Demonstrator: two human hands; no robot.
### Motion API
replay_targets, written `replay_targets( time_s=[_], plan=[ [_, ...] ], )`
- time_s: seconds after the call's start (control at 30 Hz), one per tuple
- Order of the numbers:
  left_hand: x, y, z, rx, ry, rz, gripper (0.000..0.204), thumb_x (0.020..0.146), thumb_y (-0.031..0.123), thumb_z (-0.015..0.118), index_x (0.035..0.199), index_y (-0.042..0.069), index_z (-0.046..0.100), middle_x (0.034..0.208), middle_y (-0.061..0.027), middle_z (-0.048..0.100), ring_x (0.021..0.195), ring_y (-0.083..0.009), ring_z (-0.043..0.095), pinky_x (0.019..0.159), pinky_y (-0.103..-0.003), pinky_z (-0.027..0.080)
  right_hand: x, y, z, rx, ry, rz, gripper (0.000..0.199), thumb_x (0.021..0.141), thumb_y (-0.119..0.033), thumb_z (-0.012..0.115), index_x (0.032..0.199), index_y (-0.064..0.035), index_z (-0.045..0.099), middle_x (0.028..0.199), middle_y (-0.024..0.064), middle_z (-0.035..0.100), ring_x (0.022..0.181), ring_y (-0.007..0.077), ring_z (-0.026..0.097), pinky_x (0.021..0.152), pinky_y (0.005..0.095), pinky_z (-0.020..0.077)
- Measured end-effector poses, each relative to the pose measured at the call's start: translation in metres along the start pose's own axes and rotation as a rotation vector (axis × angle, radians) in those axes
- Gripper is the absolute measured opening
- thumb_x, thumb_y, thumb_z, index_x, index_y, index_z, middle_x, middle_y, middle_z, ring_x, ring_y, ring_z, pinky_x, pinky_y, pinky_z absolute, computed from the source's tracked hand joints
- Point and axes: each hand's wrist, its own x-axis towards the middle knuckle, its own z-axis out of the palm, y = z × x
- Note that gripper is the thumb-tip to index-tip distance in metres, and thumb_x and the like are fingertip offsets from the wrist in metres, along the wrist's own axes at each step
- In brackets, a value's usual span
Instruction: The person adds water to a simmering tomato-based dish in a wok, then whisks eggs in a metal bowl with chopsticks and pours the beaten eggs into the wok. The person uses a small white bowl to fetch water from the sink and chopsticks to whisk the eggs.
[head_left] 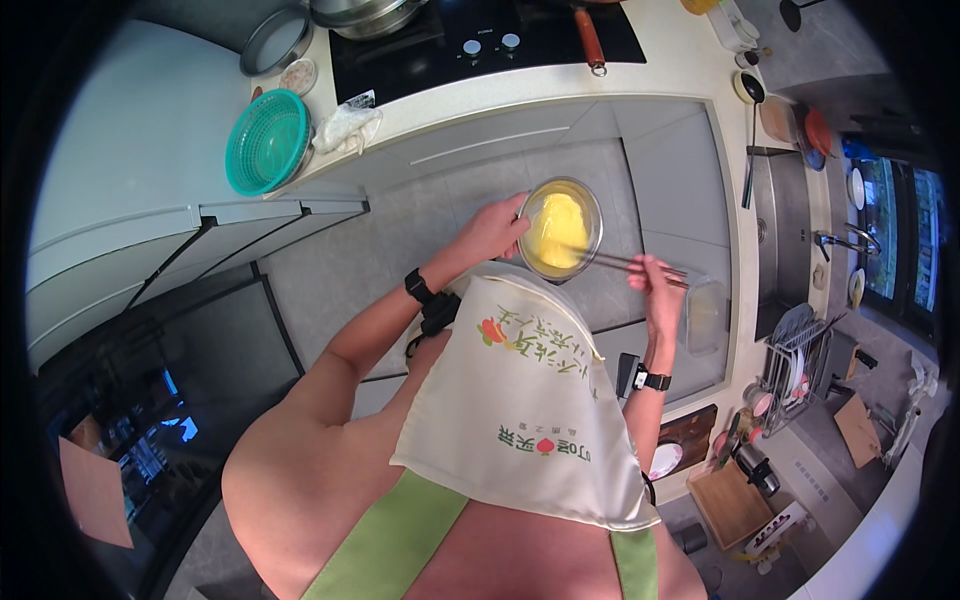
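My left hand (497, 229) grips the left rim of a round metal bowl (597, 222), holding it up in front of my apron. Inside the bowl is a bright yellow liquid (559, 222) that looks like beaten egg. A pair of chopsticks (618, 262) is pinched in my right hand (657, 285), to the right of the bowl. Their tips reach into the yellow liquid, where they look blurred. The fingers of my left hand are partly hidden behind the bowl's edge.
A black cooktop (440, 55) with a red-handled pan lies on the far counter. At far left sit a green basket (268, 142) and a white cloth (347, 128). To the right are a sink (780, 220), a dish rack (795, 375) and a wooden cutting board (730, 500).
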Motion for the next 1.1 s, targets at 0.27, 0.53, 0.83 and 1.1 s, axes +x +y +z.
replay_targets(
  time_s=[0.27,0.53,0.83,1.1],
  plan=[
    [-0.001,-0.001,0.0,-0.031,0.016,-0.014,0.044,0.099,0.014,0.049,0.142,0.006,0.055,0.065,-0.0072,0.066,0.051,-0.0142,0.064,0.053,-0.031,0.055,-0.001,0.005,-0.004,-0.008,-0.054,0.048,0.029,0.102,-0.02,0.069,0.109,0.0073,0.073,0.094,0.0161,0.077,0.074,0.016,0.073,0.069,0.0257,0.0603],
    [-0.001,-0.001,0.001,-0.041,0.02,-0.003,0.043,0.099,0.015,0.049,0.141,0.006,0.055,0.065,-0.0068,0.066,0.051,-0.0144,0.064,0.053,-0.031,0.055,0.003,0.014,-0.008,0.116,0.015,-0.027,0.03,0.102,-0.022,0.068,0.112,0.007,0.072,0.099,0.0165,0.077,0.077,0.0152,0.073,0.07,0.0254,0.0601],
    [0.002,0.003,0.001,-0.022,-0.031,0.004,0.04,0.1,0.014,0.049,0.138,0.004,0.056,0.065,-0.0074,0.065,0.052,-0.0146,0.064,0.052,-0.032,0.054,0.005,0.031,-0.002,0.11,-0.144,0.23,0.027,0.104,-0.017,0.066,0.116,0.0073,0.069,0.104,0.0171,0.076,0.08,0.0162,0.075,0.074,0.0242,0.0638],
    [0.004,0.004,0.002,-0.009,-0.05,0.022,0.041,0.099,0.013,0.049,0.139,0.005,0.056,0.066,-0.0069,0.066,0.052,-0.0149,0.064,0.052,-0.032,0.054,0.009,0.028,-0.001,0.194,-0.144,0.203,0.027,0.104,-0.018,0.066,0.114,0.0069,0.071,0.098,0.016,0.076,0.078,0.0159,0.075,0.072,0.0238,0.0638]
  ],
)
